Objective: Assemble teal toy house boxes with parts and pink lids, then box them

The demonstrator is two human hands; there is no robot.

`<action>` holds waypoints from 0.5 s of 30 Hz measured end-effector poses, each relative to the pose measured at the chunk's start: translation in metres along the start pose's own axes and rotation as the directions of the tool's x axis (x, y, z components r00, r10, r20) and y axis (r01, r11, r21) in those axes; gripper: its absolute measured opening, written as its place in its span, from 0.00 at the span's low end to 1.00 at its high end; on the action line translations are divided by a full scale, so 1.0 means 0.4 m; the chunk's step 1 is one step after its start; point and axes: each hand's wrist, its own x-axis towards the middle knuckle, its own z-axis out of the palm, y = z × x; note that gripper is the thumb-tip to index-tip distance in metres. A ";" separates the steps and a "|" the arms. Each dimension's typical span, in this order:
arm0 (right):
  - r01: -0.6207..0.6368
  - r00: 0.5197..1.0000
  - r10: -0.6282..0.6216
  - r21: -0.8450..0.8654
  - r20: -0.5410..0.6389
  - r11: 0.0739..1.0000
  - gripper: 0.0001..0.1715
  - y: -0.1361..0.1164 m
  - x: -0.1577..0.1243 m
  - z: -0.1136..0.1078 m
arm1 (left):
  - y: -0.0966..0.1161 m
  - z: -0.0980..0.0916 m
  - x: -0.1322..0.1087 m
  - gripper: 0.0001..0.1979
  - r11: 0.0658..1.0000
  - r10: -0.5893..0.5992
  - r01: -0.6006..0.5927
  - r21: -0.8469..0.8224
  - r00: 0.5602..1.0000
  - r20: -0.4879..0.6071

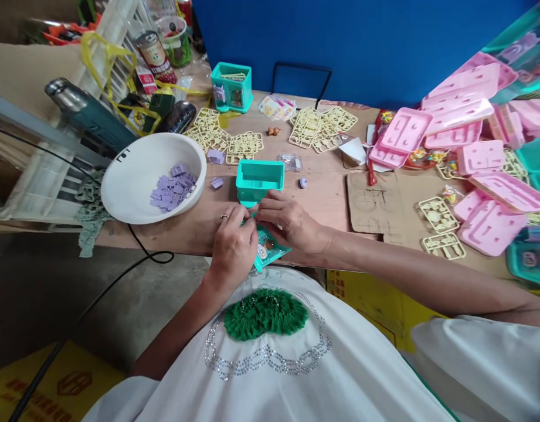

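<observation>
A teal plastic panel (274,251) with small printed pictures sits at the table's front edge, close to my body. My left hand (235,243) closes on its left side, and a ring shows on one finger. My right hand (291,221) is closed over the panel's upper part, fingertips meeting those of the left; any small piece between them is hidden. Just beyond my hands stands an open teal plastic box (260,186). Around it lie a small round purple piece (302,183), a clear plastic part (291,162) and a purple piece (217,183).
A white bowl (115,187) of purple pieces stands at left, beside a thermos (91,117). Cream part frames (244,146) lie behind. Another teal box (243,82) stands at the back. Pink trays (404,132) pile up at right, near flat cardboard (373,202).
</observation>
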 end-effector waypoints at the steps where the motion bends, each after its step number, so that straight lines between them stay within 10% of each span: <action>1: -0.007 1.000 0.007 0.000 -0.005 1.000 0.15 -0.001 -0.003 0.002 | 0.000 0.001 -0.001 0.13 1.000 -0.002 0.002 0.003 1.000 0.009; 10: -0.011 1.000 0.011 -0.051 -0.010 0.999 0.22 0.000 -0.001 0.016 | -0.015 0.001 0.005 0.13 0.998 -0.034 0.037 -0.050 0.998 0.053; 15: -0.161 0.983 0.172 0.139 -0.069 0.977 0.14 0.018 -0.022 -0.014 | -0.059 -0.022 -0.009 0.06 0.889 -0.151 0.155 -0.431 0.988 0.044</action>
